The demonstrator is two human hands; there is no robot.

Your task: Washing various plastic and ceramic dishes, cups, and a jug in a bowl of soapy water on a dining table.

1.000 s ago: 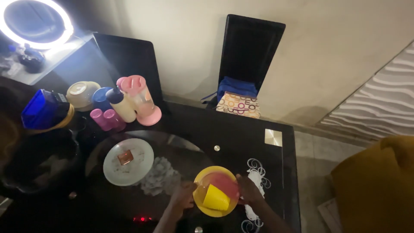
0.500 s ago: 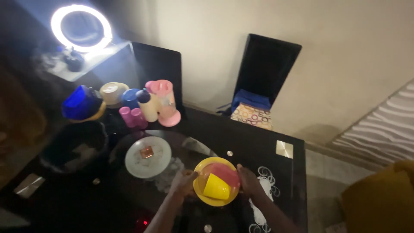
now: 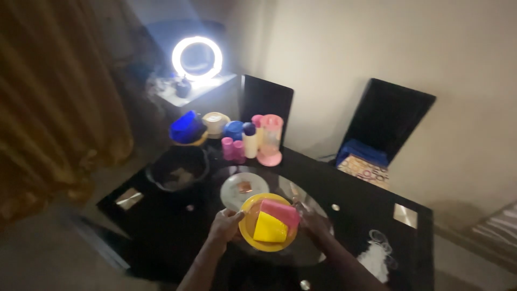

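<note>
Right now I have both hands on the yellow plate (image 3: 267, 223): my left hand (image 3: 225, 225) grips its left rim, my right hand (image 3: 314, 224) clasps the right rim, holding it just above the black table (image 3: 350, 215). A yellow cup (image 3: 269, 228) and a pink cup (image 3: 280, 210) lie tipped on it, so it needs keeping level. Just beyond sits a white plate (image 3: 237, 188), with a dark bowl (image 3: 177, 168) and a pink jug (image 3: 269, 140) farther back.

You get one view only, the head camera, looking down and forward over the black bench (image 3: 177, 215) from a standing height, fairly far off. It faces the wall, two black chairs (image 3: 389, 116) and the ring light (image 3: 197, 58) at the far side.
</note>
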